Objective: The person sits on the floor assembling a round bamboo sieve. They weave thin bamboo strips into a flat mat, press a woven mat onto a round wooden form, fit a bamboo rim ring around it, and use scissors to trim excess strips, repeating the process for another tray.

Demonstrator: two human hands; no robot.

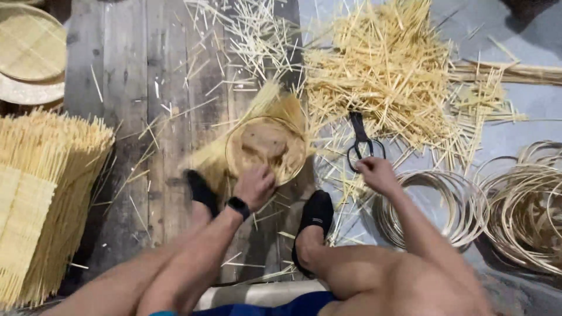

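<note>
A round woven basket piece (266,149) with a bamboo hoop at its rim is pressed down on the plank floor (134,88) by the left hand (254,184). The fingers are laid together over its near edge, so the grip is a closed hold on the rim, apparently to keep the piece from sliding. A dark watch (238,206) is worn at that wrist. Loose strip ends are fanned out from under the piece, away from the grip, and are blurred, so their weave cannot be made out.

The right hand (377,174) is held just short of a pair of black shears (362,143) lying on the grey floor with the handles turned toward it. The fingers are curled; whether a handle loop is already touched or hooked cannot be told, since the fingertips are hidden behind the knuckles.

Both feet in black socks (316,213) are set either side of the left grip, seemingly as a brace, with the work kept between them and within reach. Beyond the shears a heap of cut bamboo sticks (380,70) is spread; to the right of the right hand, coils of bamboo hoops (527,199) are stacked, partly cut off by the frame edge. Far left of the left grip, a bundle of woven mats and sticks (41,193) and finished round trays (29,52) are only partly seen.
</note>
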